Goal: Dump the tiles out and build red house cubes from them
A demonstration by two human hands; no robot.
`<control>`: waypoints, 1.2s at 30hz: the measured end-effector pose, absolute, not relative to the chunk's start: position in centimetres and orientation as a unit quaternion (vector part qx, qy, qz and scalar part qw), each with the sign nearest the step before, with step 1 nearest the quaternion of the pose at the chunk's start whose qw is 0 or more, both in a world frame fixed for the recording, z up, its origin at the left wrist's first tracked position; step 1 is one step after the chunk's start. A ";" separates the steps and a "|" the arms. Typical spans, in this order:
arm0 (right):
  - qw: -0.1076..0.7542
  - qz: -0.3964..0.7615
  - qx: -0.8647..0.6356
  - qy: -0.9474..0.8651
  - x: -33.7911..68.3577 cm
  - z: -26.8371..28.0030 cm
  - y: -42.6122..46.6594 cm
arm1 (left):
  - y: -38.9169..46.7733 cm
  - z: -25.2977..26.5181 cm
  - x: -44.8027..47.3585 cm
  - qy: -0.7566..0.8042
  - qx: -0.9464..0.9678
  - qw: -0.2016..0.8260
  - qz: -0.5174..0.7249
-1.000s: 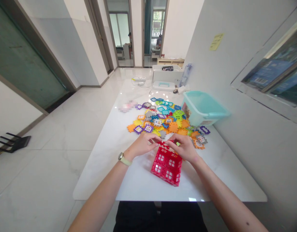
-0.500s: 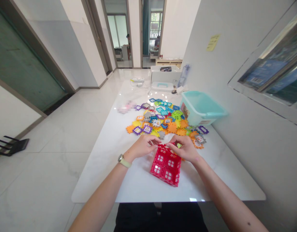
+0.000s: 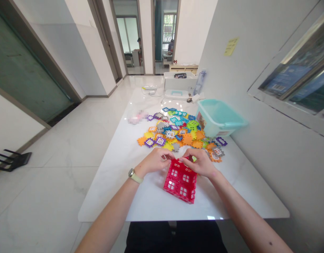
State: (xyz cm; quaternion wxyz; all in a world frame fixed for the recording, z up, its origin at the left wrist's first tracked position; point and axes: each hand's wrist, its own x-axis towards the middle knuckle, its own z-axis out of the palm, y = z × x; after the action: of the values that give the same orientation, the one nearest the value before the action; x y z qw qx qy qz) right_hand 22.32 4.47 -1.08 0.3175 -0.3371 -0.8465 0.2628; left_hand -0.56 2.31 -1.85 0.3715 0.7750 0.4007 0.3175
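Left fingertips are nearer together than half a second ago, now down at the far-left corner of the red panel structure (image 3: 180, 180). So yeah, left hand (image 3: 157, 161) has thumb and fingers pinched on that corner, and right hand (image 3: 200, 162) is clamped on the far edge, thumb on the near side. Red thing's right between the two hands and sticks out toward the body, all little window cutouts. Watch (image 3: 134, 175) with a pale green strap sits on the left wrist. Just past both hands there's a messy pile of colourful tiles (image 3: 187, 138), and beyond the right hand a teal tub (image 3: 214, 129). Well past the left hand is something pink (image 3: 137, 117), too pixelated to make out. Way farther out, beyond the pile: a white case (image 3: 175, 94) and a bottle (image 3: 199, 83).
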 end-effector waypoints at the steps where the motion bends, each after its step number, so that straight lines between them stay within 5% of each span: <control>1: 0.315 0.260 -0.336 -0.849 22.3 -1.1 4.5 | 2.3 -1.8 -0.6 0.401 0.774 0.373 0.318; 19: 0.276 0.199 -0.292 -0.894 22.2 0.1 3.8 | 2.5 -2.6 -1.2 0.414 0.762 0.400 0.298; 30: 0.261 0.326 -0.292 -0.860 23.6 0.5 4.5 | 2.1 -1.6 -0.8 0.435 0.766 0.367 0.299; 36: 0.145 0.257 -0.365 -0.883 22.7 0.8 3.9 | 1.1 -0.6 0.5 0.436 0.780 0.333 0.301</control>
State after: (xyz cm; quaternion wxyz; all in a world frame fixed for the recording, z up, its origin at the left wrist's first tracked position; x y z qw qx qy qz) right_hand 22.72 3.89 0.78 0.1449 -0.3648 -0.8830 0.2572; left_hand 0.50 1.11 -0.57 0.3327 0.7800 0.4360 0.3013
